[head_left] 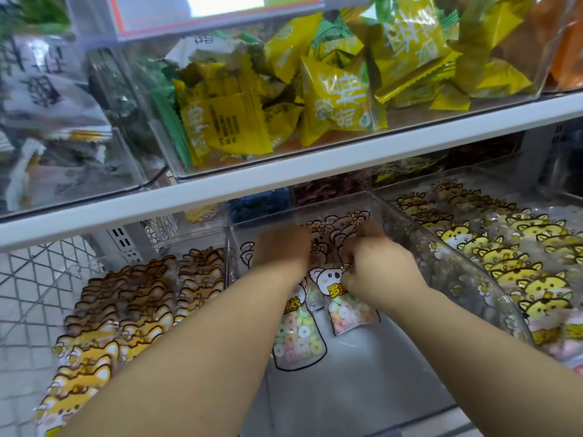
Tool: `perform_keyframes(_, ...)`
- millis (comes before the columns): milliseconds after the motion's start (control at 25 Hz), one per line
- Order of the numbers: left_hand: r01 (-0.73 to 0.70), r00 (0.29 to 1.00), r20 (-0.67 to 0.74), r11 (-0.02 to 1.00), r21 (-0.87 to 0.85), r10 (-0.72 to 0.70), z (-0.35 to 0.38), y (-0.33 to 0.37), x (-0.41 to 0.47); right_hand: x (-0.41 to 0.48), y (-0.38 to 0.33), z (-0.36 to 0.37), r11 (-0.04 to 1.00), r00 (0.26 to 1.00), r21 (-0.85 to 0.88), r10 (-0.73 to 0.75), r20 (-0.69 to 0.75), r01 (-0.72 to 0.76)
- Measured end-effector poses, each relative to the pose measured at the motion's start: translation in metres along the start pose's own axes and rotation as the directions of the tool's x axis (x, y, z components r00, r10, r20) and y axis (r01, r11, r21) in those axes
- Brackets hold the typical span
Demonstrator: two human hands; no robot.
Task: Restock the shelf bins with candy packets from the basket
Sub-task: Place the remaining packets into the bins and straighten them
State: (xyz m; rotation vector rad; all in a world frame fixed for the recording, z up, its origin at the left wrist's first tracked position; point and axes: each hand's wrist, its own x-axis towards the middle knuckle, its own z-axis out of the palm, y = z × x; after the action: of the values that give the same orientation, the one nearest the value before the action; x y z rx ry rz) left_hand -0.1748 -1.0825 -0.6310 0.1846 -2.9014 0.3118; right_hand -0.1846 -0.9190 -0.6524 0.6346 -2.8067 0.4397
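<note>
Both hands reach under the white shelf (pixel 284 175) into the clear middle bin (pixel 372 380) on the level below. They are close together, near the back of the bin. The left hand (pixel 282 250) is blurred and its fingers are hidden, so I cannot tell whether it holds anything. The right hand (pixel 378 272) has its fingers curled, pinching the top edge of a bear packet (pixel 347 307). This see-through packet shows a white bear face and is filled with pastel ring sweets. It is tilted, with its lower end towards the front of the bin.

Just left of it a second packet (pixel 298 339) of the same kind lies on the bin floor, partly under the left forearm. More packets of this kind, the back packets (pixel 337 231), stand against the rear wall beyond the fingers.

The left bin (pixel 227 257) holds rows of brown and yellow fox-face packets (pixel 126 310). The right bin (pixel 517 329) holds rows of yellow cat-face packets (pixel 511 263). On the white shelf above, a clear upper bin (pixel 164 130) is filled with yellow-green wrapped sweets (pixel 334 99). A wire grid (pixel 41 272) shows at the far left.
</note>
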Motion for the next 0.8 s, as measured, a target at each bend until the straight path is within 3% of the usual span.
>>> perform_keyframes(240,0.07,0.996,-0.058,0.997,-0.032,-0.072,0.006,0.004,0.006,0.006,0.003,0.006,0.996,0.996,-0.045,-0.077,-0.043,0.076)
perform_keyframes(440,0.113,0.994,0.013,0.969,-0.221,-0.113,0.005,0.005,0.006,0.01,0.007,0.015,0.991,0.99,-0.123,-0.076,-0.12,0.061)
perform_keyframes(600,0.089,0.994,-0.041,0.976,-0.196,-0.099,-0.033,0.002,-0.017,0.007,0.001,0.011,0.995,0.991,-0.095,-0.049,-0.128,0.037)
perform_keyframes(640,0.047,0.998,-0.032,0.984,-0.17,-0.053,-0.044,0.006,-0.028,0.007,0.002,0.012,0.997,0.993,-0.078,-0.028,-0.118,0.019)
perform_keyframes(720,-0.188,0.967,0.149,0.972,-0.14,0.208,-0.053,0.02,-0.056,0.008,0.004,0.017,1.0,0.993,-0.006,0.003,-0.119,-0.004)
perform_keyframes(800,-0.442,0.804,0.391,0.89,-0.113,0.449,-0.042,0.034,-0.085,0.009,0.007,0.02,0.994,0.989,0.103,0.039,-0.143,-0.024)
